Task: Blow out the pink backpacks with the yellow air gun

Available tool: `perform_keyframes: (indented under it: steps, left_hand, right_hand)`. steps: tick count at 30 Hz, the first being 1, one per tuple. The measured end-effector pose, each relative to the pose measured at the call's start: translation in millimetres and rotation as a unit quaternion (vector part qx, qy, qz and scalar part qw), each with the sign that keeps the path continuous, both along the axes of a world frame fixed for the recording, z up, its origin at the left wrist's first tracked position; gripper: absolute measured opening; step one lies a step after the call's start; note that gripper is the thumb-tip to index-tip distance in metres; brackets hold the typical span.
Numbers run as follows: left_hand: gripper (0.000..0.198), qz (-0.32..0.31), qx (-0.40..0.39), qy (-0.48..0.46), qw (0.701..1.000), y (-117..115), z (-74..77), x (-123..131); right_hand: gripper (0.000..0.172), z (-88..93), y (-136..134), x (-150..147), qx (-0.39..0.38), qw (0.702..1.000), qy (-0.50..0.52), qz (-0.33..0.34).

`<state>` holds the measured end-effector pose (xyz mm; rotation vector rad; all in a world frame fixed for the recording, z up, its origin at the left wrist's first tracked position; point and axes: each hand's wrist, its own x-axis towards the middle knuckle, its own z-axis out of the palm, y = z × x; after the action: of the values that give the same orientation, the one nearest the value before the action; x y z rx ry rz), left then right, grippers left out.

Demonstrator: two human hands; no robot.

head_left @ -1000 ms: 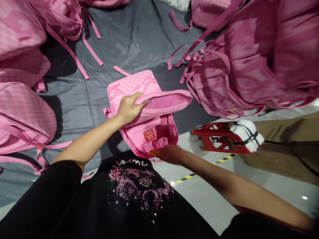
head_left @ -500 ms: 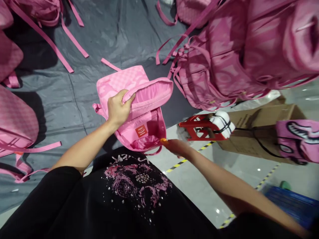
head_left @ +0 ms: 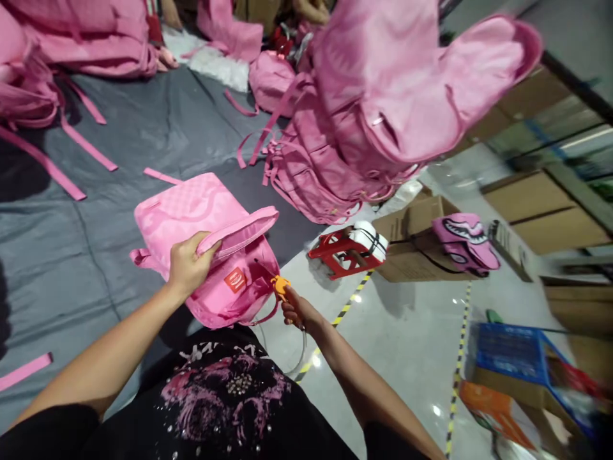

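Note:
A pink backpack (head_left: 191, 207) lies unzipped on the dark grey sheet, its opening toward me. My left hand (head_left: 189, 268) is closed on the raised edge of its flap (head_left: 244, 230), holding it up. Inside, a red label (head_left: 235, 280) shows on the pink lining. At the right side of the opening, my right hand (head_left: 299, 310) is wrapped round an orange air blow gun (head_left: 280, 286). Its thin dark nozzle points into the bag, and a thin clear hose (head_left: 303, 348) hangs below the hand.
Stacked pink backpacks (head_left: 345, 128) rise at the right edge of the sheet (head_left: 96, 255). A red stool (head_left: 330, 255) and a cardboard box (head_left: 402, 249) stand on the floor, beside a blue crate (head_left: 510, 351). Other people's hands (head_left: 171, 14) show at the far edge.
My view has swung up and right, so more floor and boxes show. The right hand's orange blow gun and its nozzle are now visible; the left hand still holds the flap, which stands less wide.

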<state>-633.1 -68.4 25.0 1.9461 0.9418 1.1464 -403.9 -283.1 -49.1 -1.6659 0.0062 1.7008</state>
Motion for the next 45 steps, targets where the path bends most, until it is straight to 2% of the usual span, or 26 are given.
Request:
perform_keyframes:
  steps: [2, 4, 7, 10, 13, 16, 19, 21, 25, 28, 32, 37, 40, 43, 45]
  left_hand:
    - [0.021, -0.013, 0.015, 0.011, 1.0, -5.4, -1.8, 1.0]
    - [0.022, -0.031, 0.033, 0.028, 0.999, -11.7, -2.7, 0.5]
    - [0.024, -0.05, 0.051, 0.053, 0.996, -19.1, -2.3, -2.7]
    - [0.025, -0.048, 0.064, 0.069, 0.994, -24.5, -2.8, -6.1]
    - [0.026, -0.065, 0.102, 0.086, 0.989, -33.2, -7.9, -6.7]
    - [0.028, -0.09, 0.138, 0.121, 0.979, -45.4, -17.3, -7.2]
    - [0.029, -0.093, 0.156, 0.15, 0.972, -56.3, -29.1, -12.7]
    - [0.032, -0.095, 0.164, 0.164, 0.968, -62.8, -37.6, -18.8]
    - [0.043, -0.128, 0.176, 0.23, 0.948, -82.5, -55.3, -23.9]
    - [0.053, -0.153, 0.167, 0.33, 0.916, -102.2, -71.2, -13.4]
    - [0.059, -0.167, 0.185, 0.448, 0.859, -118.9, -97.8, 11.4]
    - [0.064, -0.099, 0.219, 0.514, 0.823, -125.2, -126.0, 48.9]
    - [0.072, -0.027, 0.201, 0.556, 0.806, -134.2, -130.4, 83.3]
    - [0.082, 0.081, 0.159, 0.588, 0.789, -148.3, -126.2, 128.6]
    - [0.084, 0.126, 0.164, 0.579, 0.788, -159.4, -122.3, 162.0]
  right_hand:
    - [0.049, -0.7, 4.1, -6.3, 0.045, 0.999, 0.024, -0.014]
    - [0.051, 0.5, 10.9, -14.7, 0.091, 0.994, 0.055, 0.005]
    - [0.054, 1.9, 14.7, -23.4, 0.141, 0.983, 0.061, 0.105]
    - [0.057, 0.4, 3.9, -18.4, 0.138, 0.967, -0.012, 0.213]
    - [0.059, -2.9, -14.3, -7.8, 0.1, 0.963, -0.118, 0.223]
    - [0.057, -8.1, -33.1, -4.7, 0.098, 0.961, -0.198, 0.168]
    - [0.051, -18.4, -50.8, -7.6, 0.153, 0.945, -0.284, 0.06]
    - [0.038, -28.5, -59.7, -6.9, 0.168, 0.929, -0.331, -0.011]
    - [0.021, -56.3, -63.8, 14.3, 0.118, 0.917, -0.346, -0.158]
    - [0.017, -83.8, -58.1, 48.2, 0.076, 0.916, -0.305, -0.249]
    - [0.015, -125.4, -53.1, 113.3, 0.054, 0.912, -0.204, -0.351]
    - [0.009, -168.6, -55.7, 216.2, 0.063, 0.897, -0.084, -0.43]
    - [0.011, -177.9, -62.8, 281.8, 0.081, 0.883, -0.038, -0.462]
    - [0.015, -174.3, -71.2, 349.2, 0.1, 0.869, -0.019, -0.485]
    - [0.016, -168.7, -72.3, 393.8, 0.108, 0.861, -0.018, -0.497]
